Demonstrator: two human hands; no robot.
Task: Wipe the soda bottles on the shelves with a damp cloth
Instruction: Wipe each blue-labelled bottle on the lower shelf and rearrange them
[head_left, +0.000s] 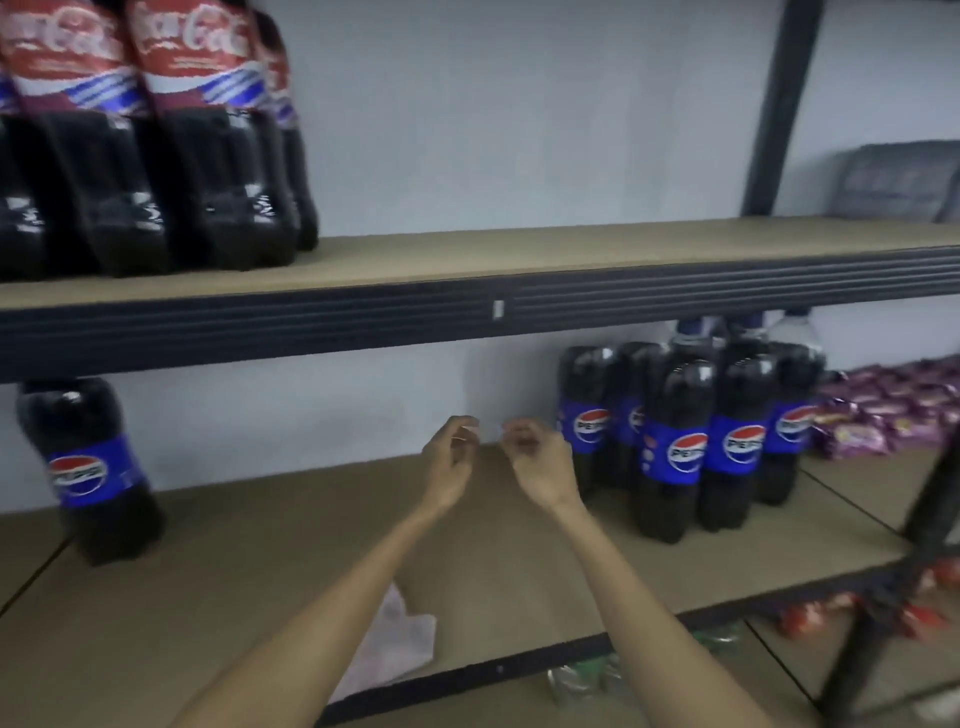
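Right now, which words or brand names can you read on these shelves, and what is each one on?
"Coca-Cola": red labels of the cola bottles on the upper shelf, in blurred script.
"PEPSI": blue labels of the Pepsi bottles grouped on the lower shelf, and of the lone bottle at left.
Unreadable: the small print on those labels, the purple packets, the white tag on the upper shelf's edge.

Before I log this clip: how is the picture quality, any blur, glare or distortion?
Head view: motion blur throughout, worst on the Coca-Cola bottles at upper left, labels smeared; Pepsi bottles are legible, with small glints on their shoulders; the wide lens bows the upper shelf edge; left hand and right hand are soft, finger detail unreadable.
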